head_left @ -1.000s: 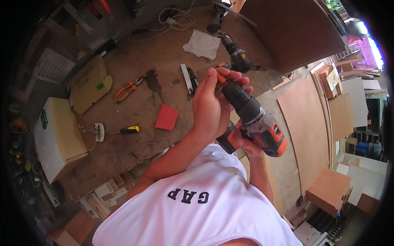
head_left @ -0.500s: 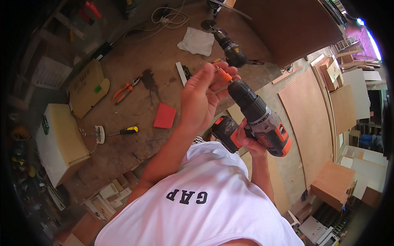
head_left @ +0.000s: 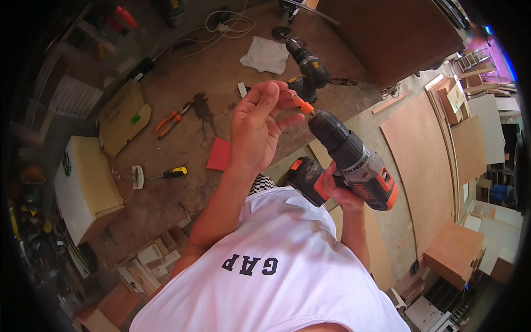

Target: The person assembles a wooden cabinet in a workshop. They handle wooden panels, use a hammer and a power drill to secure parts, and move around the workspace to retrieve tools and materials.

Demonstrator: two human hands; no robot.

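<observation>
My right hand (head_left: 344,191) is wrapped round the handle of a cordless drill (head_left: 359,166), grey, black and orange, whose chuck points up and left. An orange bit holder (head_left: 302,105) sticks out of the chuck, with a small metal tip at its end. Beside that tip is my left hand (head_left: 257,119), its fingers apart and the thumb raised. Its fingertips are close to the tip; whether one touches it I cannot tell. The drill's black battery (head_left: 303,176) shows below the handle.
On the brown workbench (head_left: 182,144) lie orange-handled pliers (head_left: 170,123), a yellow-black screwdriver (head_left: 175,172), a red square (head_left: 219,154), a white cloth (head_left: 265,55) and a second drill (head_left: 310,69). A pale box (head_left: 86,188) stands left. Wood panels (head_left: 417,160) lie on the right.
My left hand has drawn back left from the bit holder, and its fingers have spread. The drill has barely shifted in my right hand. More of the second drill now shows.
</observation>
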